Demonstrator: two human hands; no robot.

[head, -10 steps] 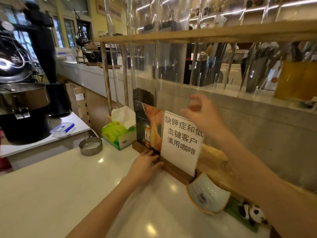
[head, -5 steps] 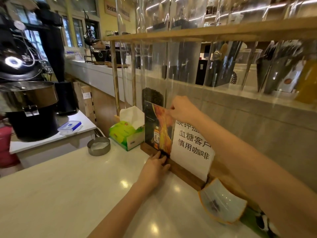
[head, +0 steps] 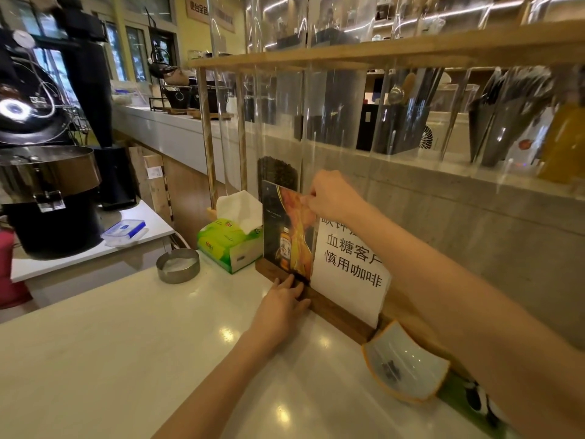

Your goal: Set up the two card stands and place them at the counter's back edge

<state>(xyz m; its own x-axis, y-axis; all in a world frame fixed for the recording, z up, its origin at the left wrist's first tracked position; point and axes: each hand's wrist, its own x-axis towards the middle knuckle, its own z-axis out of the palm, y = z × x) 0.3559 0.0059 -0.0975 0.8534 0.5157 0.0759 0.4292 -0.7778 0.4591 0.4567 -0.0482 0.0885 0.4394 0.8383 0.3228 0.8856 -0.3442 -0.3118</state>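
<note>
Two card stands sit side by side at the back edge of the white counter (head: pixel 126 359). The left one holds a dark card with a bottle picture (head: pixel 286 229) in a wooden base (head: pixel 269 272). The right one holds a white card with black characters (head: pixel 351 267) in its own wooden base (head: pixel 342 315). My left hand (head: pixel 281 304) rests flat on the counter, fingertips pressing the seam between the two bases. My right hand (head: pixel 329 196) pinches the top right corner of the dark card.
A green tissue box (head: pixel 228 242) stands left of the stands, with a round metal ashtray (head: pixel 178 265) nearer. A tilted ceramic dish (head: pixel 403 362) lies right of the white card. Clear tubes and a wooden rack rise behind. A black roaster (head: pixel 47 198) sits far left.
My right hand moved from the air above the white card down and left onto the dark card's top corner. My left hand stayed at the bases.
</note>
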